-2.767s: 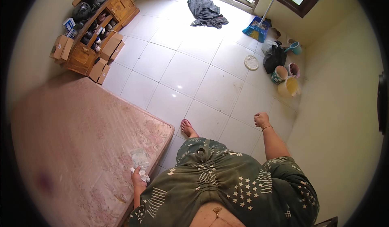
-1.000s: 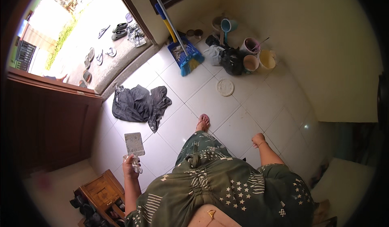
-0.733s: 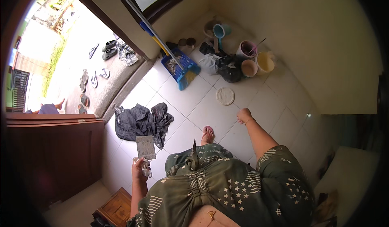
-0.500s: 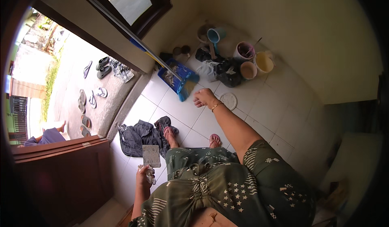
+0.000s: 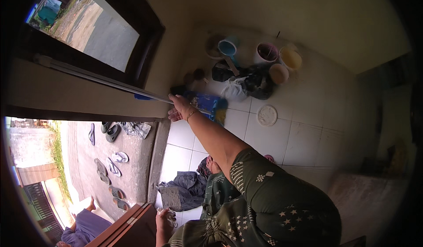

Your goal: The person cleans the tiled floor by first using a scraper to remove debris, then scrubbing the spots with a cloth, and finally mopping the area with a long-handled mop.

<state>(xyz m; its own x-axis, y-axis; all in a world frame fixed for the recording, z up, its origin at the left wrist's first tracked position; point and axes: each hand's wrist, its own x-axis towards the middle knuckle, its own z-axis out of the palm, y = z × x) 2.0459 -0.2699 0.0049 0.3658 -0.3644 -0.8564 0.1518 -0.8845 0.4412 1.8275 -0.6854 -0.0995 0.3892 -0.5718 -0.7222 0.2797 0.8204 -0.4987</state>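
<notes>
My right hand (image 5: 179, 109) stretches out to the slim pale handle (image 5: 150, 96) of the broom, which leans diagonally below the window. Its thumb is above the handle and its fingers below, spread; a firm grip is not visible. The blue broom head (image 5: 220, 110) rests by a blue dustpan (image 5: 199, 100) holding debris. Low in the view, my left hand (image 5: 164, 222) is closed round crumpled white material (image 5: 171, 217) and a flat grey rectangular piece (image 5: 170, 198). Part of that hand is hidden by its own fingers.
Buckets (image 5: 291, 59), a blue dipper (image 5: 227, 48) and black plastic bags (image 5: 257, 85) stand in the corner. A round white lid (image 5: 267, 115) and dark cloth (image 5: 189, 187) lie on the tiles. Outside the doorway are several sandals (image 5: 113, 167) and a seated person (image 5: 86, 227).
The view has turned left. My right hand has gone from above the tiles to the broom's handle, its fingers opening. My left hand still holds the grey piece and white material.
</notes>
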